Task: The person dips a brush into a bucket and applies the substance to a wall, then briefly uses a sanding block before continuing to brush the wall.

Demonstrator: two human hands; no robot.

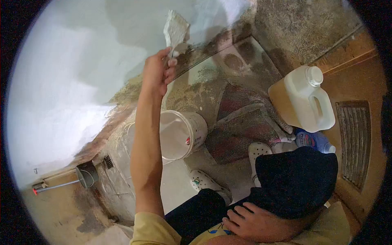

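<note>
The left hand (157, 71) is raised toward twelve o'clock, its fingers (170, 69) clenched round the handle of a plaster-coated trowel (176, 29). The blade tilts up from the fist and lies against the wet white wall (61, 81), which fills the frame from nine to twelve o'clock. Whether the blade's whole face touches the wall cannot be told.

The right hand (253, 222) lies at five o'clock, fingers released and spread flat on the person's dark-trousered thigh (296, 183), holding nothing.

Just below the raised forearm, near the centre, a white bucket (185, 132) lies tipped on its side, its open mouth turned toward nine o'clock, its inside smeared white. A pair of white perforated clogs shows beneath it: one (204, 181) at six o'clock, the other (258, 153) toward four o'clock, beside a patterned mat (245, 126).

At two o'clock a translucent plastic jug (304, 100) with a screw cap and moulded handle stands, amber liquid showing at its side. A blue bottle (314, 141) lies just below it. A ribbed floor grate (357, 143) sits at three o'clock. At eight o'clock a grey pipe fitting (86, 174) and a thin pipe with a red end (53, 188) lie along the foot of the wall.
</note>
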